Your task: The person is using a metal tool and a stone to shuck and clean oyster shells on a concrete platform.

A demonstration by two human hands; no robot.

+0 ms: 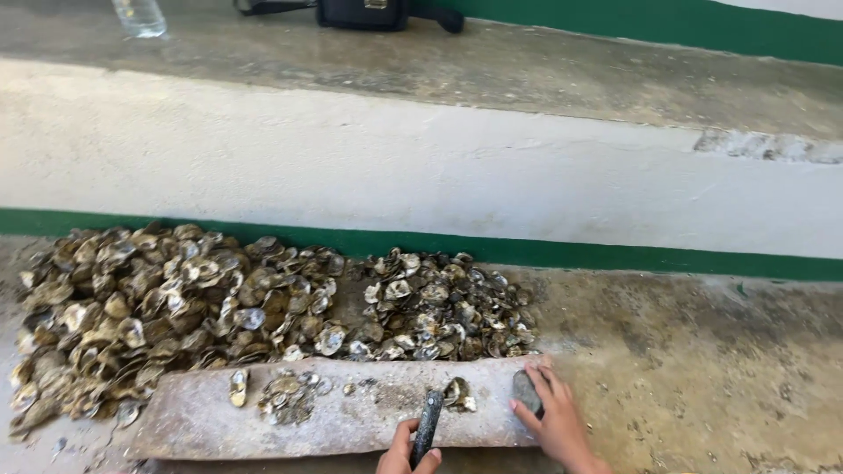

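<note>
- The left hand (406,449) grips a dark tool (428,425) upright at the slab's (202,421) near edge.
- The right hand (555,420) presses a shell (525,390) at the slab's right end.
- A shell heap (176,307) lies along the slab's far edge.
- A bottle (139,16) and a black bag (362,12) sit on the ledge (527,70) above.

Outdoor shellfish-shucking spot, oyster shell heap (176,307), worn slab (351,421), concrete floor (702,369)

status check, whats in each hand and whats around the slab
Left hand gripping dark tool. Right hand holding one shell on the slab end. Big shell heap behind slab, loose shells on it.
</note>
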